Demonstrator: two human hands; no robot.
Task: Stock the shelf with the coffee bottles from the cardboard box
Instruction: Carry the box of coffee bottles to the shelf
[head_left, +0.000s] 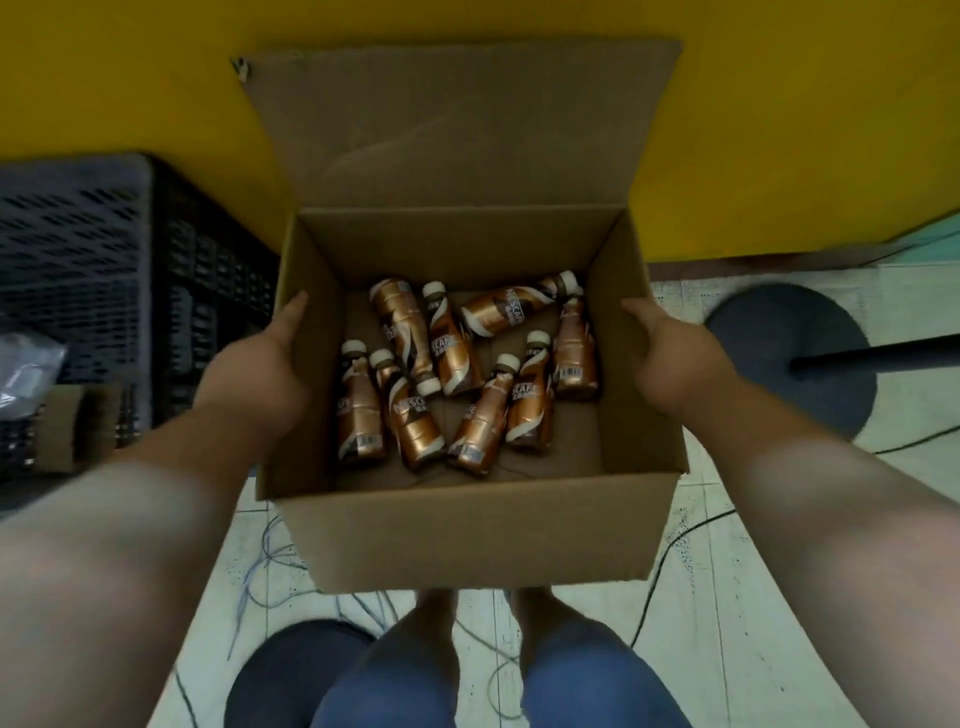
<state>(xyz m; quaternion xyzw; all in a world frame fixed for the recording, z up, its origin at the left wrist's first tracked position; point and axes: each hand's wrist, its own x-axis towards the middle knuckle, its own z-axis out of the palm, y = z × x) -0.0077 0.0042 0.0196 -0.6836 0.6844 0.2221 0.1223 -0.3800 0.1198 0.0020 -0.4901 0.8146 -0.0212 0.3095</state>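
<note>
An open cardboard box (467, 535) sits in front of me, held off the floor above my legs, its far flap standing up. Several brown coffee bottles (452, 348) with white caps lie jumbled on its bottom. My left hand (260, 364) presses flat against the box's left wall from outside. My right hand (670, 353) grips the right wall the same way. Both hands carry the box between them. No shelf is in view.
A black plastic crate (130, 270) stands at the left with a small cardboard piece (67, 431) before it. A yellow wall (779, 130) rises behind. A round dark base with a black pole (789, 358) is at the right. Cables (691, 530) run over the tiled floor.
</note>
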